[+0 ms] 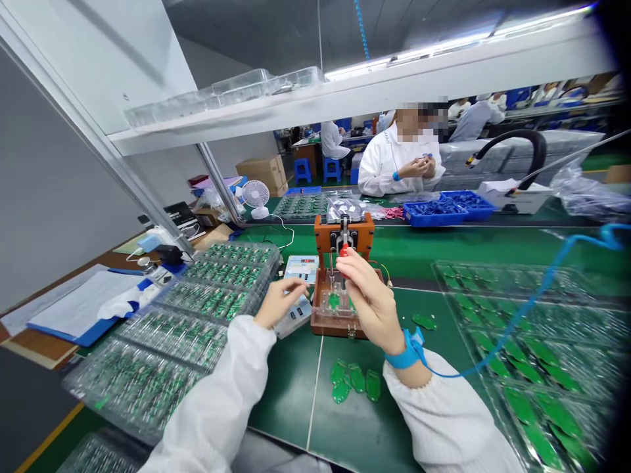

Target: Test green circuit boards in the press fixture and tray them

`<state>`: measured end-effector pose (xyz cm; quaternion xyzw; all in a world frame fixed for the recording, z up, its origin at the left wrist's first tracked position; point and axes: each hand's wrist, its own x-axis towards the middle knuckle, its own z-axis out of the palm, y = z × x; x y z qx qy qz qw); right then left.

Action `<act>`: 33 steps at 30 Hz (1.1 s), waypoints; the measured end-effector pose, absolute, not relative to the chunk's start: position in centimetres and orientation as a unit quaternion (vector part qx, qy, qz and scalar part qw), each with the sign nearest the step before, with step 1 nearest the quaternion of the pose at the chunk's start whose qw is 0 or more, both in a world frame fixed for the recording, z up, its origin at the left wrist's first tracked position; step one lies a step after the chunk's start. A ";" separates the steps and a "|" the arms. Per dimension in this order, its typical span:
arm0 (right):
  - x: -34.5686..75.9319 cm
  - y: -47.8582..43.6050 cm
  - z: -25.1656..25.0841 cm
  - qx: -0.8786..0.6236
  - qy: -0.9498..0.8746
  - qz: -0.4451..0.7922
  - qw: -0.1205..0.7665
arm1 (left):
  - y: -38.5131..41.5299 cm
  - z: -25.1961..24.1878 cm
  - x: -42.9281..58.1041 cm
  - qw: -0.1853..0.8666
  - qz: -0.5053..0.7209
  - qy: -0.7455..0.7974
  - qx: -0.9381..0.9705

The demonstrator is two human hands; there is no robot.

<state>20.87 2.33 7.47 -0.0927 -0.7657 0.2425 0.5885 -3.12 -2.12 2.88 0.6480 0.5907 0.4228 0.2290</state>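
My right hand (372, 299), with a blue wrist strap (407, 351), has its fingers closed on the red handle (344, 250) of a toggle clamp on an orange and brown test fixture (320, 322). A green circuit board (334, 300) lies in the fixture under the clamp, partly hidden by that hand. My left hand (280, 301) hovers left of the fixture, fingers stretched out and nothing visible in them. Below it sits a small grey box (296, 316), with a display unit (302, 268) behind. Several green boards (355, 378) lie on the mat before the fixture.
Clear trays of boards stand at left (207, 295) and right (537, 355). A single board (424, 322) lies right of the fixture. The blue cord (522, 322) runs across the right tray. Overhead is a white shelf (276, 105). A co-worker (401, 157) sits opposite, behind blue bins (438, 217).
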 end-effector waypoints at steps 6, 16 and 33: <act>20.8 2.4 7.4 -0.083 -0.764 0.252 0.588 | 3.1 3.5 -8.0 0.146 -0.047 0.670 0.726; 21.0 2.5 7.7 -0.082 -0.766 0.255 0.585 | 4.5 3.0 -7.5 0.136 -0.193 0.634 0.736; 20.6 2.1 7.5 -0.093 -0.754 0.265 0.594 | 4.3 2.6 -10.1 0.190 -0.180 0.652 0.711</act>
